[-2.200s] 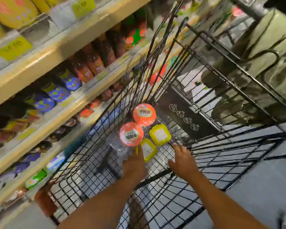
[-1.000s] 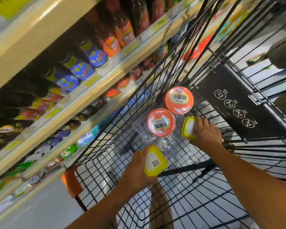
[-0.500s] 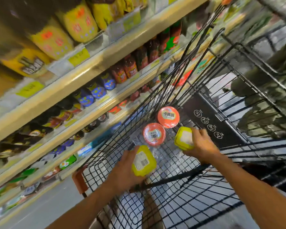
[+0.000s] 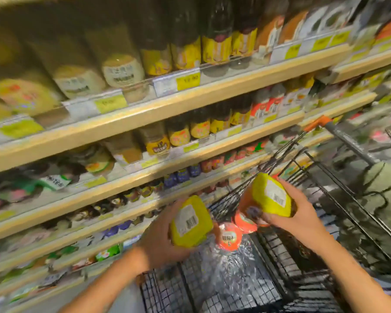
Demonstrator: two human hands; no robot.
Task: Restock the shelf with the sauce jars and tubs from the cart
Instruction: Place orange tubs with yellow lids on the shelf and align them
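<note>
Right, both grips are loaded. Left grip (image 4: 158, 234) wraps a yellow tub (image 4: 191, 222) from below and the side, barcode lid facing the camera, just above the cart's (image 4: 212, 294) left edge. Right grip (image 4: 303, 216) clamps a second yellow tub (image 4: 270, 196) the same way, higher, over the middle of the cart. One tub per grip, presumably to halve the trips to the shelf. Lids are tilted toward the head, so they'll likely need turning upright before they're set down.

Two orange-lid jars (image 4: 229, 237) sit in the cart on crinkled film (image 4: 230, 265), below and between the tubs, untouched.

Shelf (image 4: 145, 109) runs left of and beyond the cart, several tiers packed with bottles (image 4: 217, 41). The frame is motion-blurred, so I can't tell which tier or gap takes the tubs.

Judgement: tubs are clear of the cart, transfer to the shelf is next. Risk: one-handed side grasp on smooth tubs could slip on a deep reach.
</note>
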